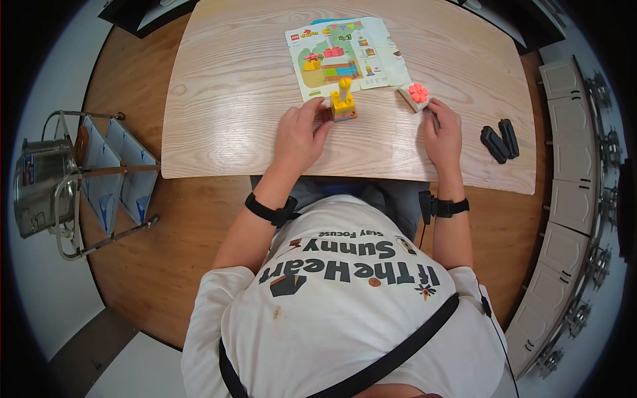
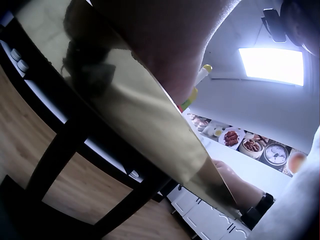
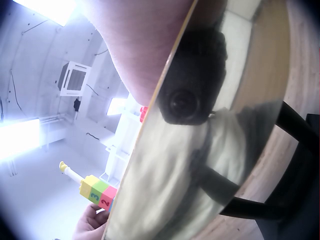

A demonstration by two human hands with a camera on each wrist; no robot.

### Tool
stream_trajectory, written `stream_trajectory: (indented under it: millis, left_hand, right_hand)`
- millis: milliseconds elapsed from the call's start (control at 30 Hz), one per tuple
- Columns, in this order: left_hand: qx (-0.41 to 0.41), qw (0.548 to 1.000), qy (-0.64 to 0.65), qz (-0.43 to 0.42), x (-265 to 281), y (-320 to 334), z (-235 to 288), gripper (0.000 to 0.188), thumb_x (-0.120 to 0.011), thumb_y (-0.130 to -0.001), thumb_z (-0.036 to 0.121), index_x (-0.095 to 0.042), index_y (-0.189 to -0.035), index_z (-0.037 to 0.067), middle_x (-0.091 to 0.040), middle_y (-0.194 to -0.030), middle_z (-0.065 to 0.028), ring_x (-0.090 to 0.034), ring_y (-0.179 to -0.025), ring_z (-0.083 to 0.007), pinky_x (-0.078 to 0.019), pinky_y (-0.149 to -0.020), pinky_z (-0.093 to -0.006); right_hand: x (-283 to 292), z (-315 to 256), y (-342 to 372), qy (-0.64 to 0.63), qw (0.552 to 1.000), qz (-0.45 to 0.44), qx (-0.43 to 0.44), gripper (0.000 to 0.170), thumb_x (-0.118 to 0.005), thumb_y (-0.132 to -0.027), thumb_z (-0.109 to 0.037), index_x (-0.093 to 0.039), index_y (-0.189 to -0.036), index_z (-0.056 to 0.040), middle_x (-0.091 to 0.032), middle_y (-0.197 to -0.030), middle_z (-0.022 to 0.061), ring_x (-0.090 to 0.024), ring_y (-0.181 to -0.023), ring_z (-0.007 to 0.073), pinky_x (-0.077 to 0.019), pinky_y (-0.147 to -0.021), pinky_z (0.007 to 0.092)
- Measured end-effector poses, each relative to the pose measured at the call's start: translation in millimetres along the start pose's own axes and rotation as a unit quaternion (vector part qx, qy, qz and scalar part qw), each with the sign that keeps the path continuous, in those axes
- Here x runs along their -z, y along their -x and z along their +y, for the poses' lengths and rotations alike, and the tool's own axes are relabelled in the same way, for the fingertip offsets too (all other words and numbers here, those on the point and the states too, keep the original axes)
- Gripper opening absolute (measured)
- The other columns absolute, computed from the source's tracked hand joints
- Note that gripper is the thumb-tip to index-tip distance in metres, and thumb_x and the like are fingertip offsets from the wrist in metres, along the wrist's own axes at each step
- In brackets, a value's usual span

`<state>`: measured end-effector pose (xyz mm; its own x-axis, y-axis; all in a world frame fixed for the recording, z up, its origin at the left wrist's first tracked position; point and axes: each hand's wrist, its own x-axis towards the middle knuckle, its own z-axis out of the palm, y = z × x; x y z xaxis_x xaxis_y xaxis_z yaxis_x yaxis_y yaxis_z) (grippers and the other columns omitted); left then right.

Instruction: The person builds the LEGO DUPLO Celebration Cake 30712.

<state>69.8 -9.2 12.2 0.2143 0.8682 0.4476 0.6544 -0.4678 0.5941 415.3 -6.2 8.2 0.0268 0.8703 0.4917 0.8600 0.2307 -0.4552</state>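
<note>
Well, the gap I'd watch is the one between my two hands. The stacked plastic block tower, yellow over green over red with a white stem and yellow tip [image 1: 344, 105], stands just off the fingertips of the left hand [image 1: 298, 139], on their inner side. Its long axis points straight up, so I'd judge a sideways pinch low on the blocks safer than anything near the slender stem.

The pale, slanted brick carrying a coral-pink flower piece [image 1: 418, 93] sits at the right hand's [image 1: 443, 132] fingertips, slightly inward of them. Its longer side runs diagonally, the near end towards that hand, so the right is clearly the nearer one for it.

On the left, thumb and forefinger are parted and gently bent, the tower at their tips; on the right, the fingers are loosely bent, close together, at the brick's near end. The wrist views are mostly filled by the tabletop's edge and skin, so I can't fairly tell whether either hand actually grips.

Bare grain of the pale wooden table [image 1: 232, 132] separates tower and brick, giving me a short inward path. The colourful printed booklet [image 1: 348, 56] lies just beyond the tower, its near edge close behind the blocks; there's more open wood towards the person. Two black oblong objects [image 1: 494, 144] lie outward of the right hand, well apart from that path.
</note>
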Motion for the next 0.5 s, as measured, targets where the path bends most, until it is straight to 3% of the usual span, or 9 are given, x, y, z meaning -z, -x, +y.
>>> stream_trajectory:
  millis: [500]
  left_hand:
    - [-0.009, 1.0, -0.003, -0.005, -0.2, -0.2, 0.5, 0.052, -0.083, -0.091, 0.013, -0.063, -0.139, 0.007, -0.077, -0.114, -0.005, -0.062, -0.086, -0.0273, -0.0538, -0.08, -0.0415]
  right_hand:
    - [1.1, 0.9, 5.4, 0.002, 1.0, -0.004, -0.007, 0.022, -0.072, -0.098, -0.01, -0.076, -0.119, -0.0064, -0.075, -0.133, 0.0115, -0.065, -0.121, 0.0352, -0.0511, -0.106, 0.0445]
